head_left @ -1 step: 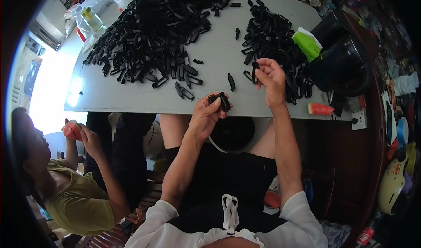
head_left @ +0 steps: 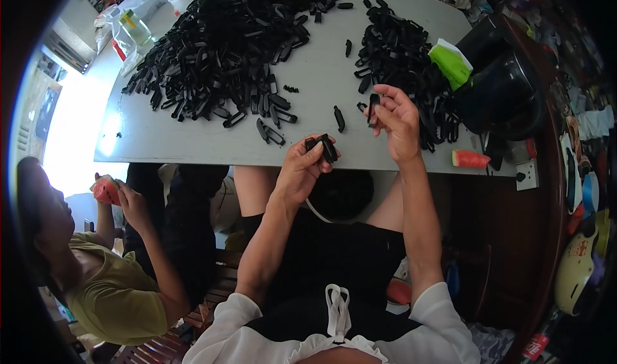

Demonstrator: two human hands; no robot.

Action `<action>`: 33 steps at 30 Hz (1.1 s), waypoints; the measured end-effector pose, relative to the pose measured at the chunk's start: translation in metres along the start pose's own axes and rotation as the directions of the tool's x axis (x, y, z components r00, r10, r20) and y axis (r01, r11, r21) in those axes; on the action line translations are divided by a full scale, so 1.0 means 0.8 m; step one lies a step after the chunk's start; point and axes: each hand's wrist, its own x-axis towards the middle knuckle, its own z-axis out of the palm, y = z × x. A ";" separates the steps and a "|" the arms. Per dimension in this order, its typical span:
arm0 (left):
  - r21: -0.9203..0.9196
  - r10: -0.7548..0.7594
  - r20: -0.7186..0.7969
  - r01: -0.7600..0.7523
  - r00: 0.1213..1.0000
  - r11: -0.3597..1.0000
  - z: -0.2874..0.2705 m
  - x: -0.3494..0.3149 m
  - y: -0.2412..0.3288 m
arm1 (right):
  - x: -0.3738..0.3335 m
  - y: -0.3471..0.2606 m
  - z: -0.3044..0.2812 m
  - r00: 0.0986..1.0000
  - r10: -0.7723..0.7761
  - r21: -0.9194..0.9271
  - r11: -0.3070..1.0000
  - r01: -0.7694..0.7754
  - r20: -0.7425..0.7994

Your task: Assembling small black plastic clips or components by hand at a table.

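My left hand (head_left: 303,163) is closed around small black plastic pieces (head_left: 328,148) at the table's near edge; how many is hidden by the fingers. To its right and a little farther off, my right hand (head_left: 397,121) pinches one slim black loop-shaped plastic piece (head_left: 373,109) between thumb and fingers. Behind that hand spreads a smaller pile of black pieces (head_left: 398,49). A much larger pile of similar pieces (head_left: 218,49) covers the table's left and far side. One loose black piece (head_left: 339,119) lies between my two hands, apart from both.
The grey table (head_left: 321,68) also carries a watermelon slice (head_left: 470,159), a green packet (head_left: 451,64) and a glossy black container (head_left: 501,94) on the right. A glass jar (head_left: 135,28) stands far left. At left, a seated person holds watermelon (head_left: 107,190). A dark round bin (head_left: 340,195) sits below the edge.
My right hand's fingers have shifted slightly, and the black loop-shaped piece in them has dropped a little toward me. The left hand looks the same.
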 end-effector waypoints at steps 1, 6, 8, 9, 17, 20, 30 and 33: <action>-0.020 -0.008 0.010 0.008 1.000 1.000 0.004 -0.003 0.000 | -0.013 -0.007 0.004 0.998 0.017 0.019 1.000 -0.018 0.053; 0.022 -0.071 0.097 0.069 0.993 0.997 0.031 -0.019 0.004 | -0.055 -0.008 0.030 0.995 -0.049 -0.002 0.999 0.049 0.085; 0.008 -0.074 0.122 0.073 0.990 0.997 0.035 -0.026 0.003 | -0.068 -0.002 0.040 0.989 -0.144 -0.094 0.985 0.147 0.037; -0.008 -0.068 0.152 0.070 0.986 0.997 0.037 -0.029 0.002 | -0.075 -0.001 0.037 0.990 -0.141 -0.091 0.986 0.143 0.031; 0.146 0.008 0.062 -0.017 0.998 0.989 0.050 -0.046 -0.004 | -0.112 -0.018 0.045 0.948 -0.251 -0.712 0.628 0.314 0.196; 0.186 0.040 0.032 -0.045 0.999 0.981 0.050 -0.048 -0.008 | -0.115 -0.019 0.044 0.924 -0.282 -0.781 0.502 0.372 0.259; 0.135 -0.038 -0.053 0.045 0.998 0.990 0.044 -0.055 -0.005 | -0.122 -0.013 0.050 0.863 -0.220 -0.868 0.106 0.485 0.455; 0.122 -0.037 -0.070 0.046 0.997 0.991 0.047 -0.056 -0.005 | -0.123 -0.010 0.047 0.837 -0.201 -0.846 0.064 0.529 0.509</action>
